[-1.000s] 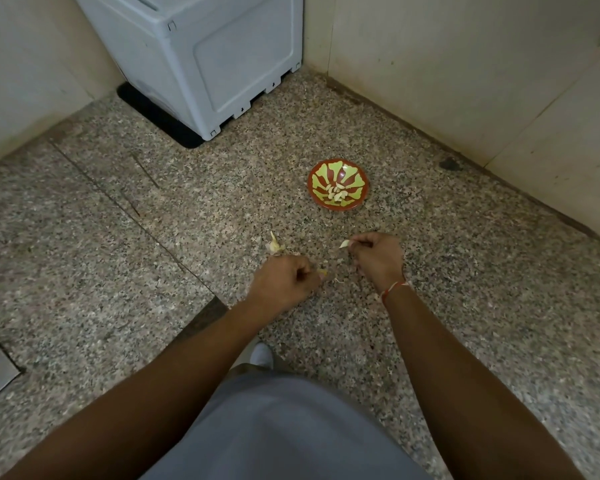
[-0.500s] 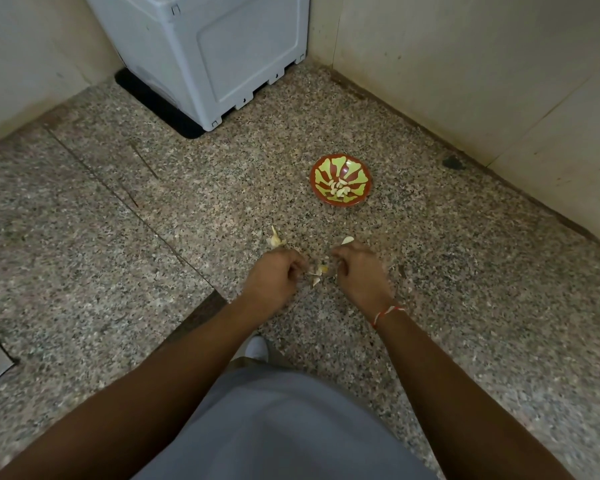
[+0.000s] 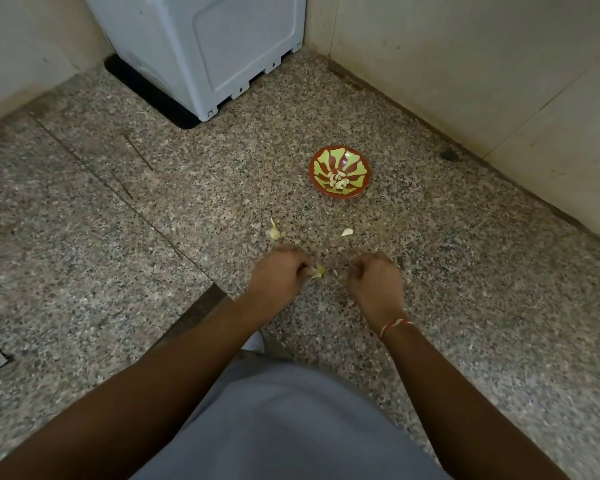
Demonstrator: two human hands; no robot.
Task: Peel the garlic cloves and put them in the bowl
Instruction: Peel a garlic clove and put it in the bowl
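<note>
Left hand [image 3: 278, 271] fingers pinch a garlic clove [image 3: 317, 271]; right hand [image 3: 374, 277] curled, contents unclear; bowl [image 3: 340, 174] farther away.

On the floor [image 3: 465, 306]: bowl [image 3: 340, 194] toward the far right corner, peeled cloves [image 3: 338, 181] in it. Appliance [image 3: 201, 46] at the far edge, left of the bowl, on a mat [image 3: 146, 91]. Nearer than the bowl, a garlic piece [image 3: 274, 232] left, a loose clove [image 3: 346, 232] right. Nearer still, left hand [image 3: 278, 275] and right hand [image 3: 376, 284] side by side, apart, a clove [image 3: 317, 271] at the left fingers.
</note>
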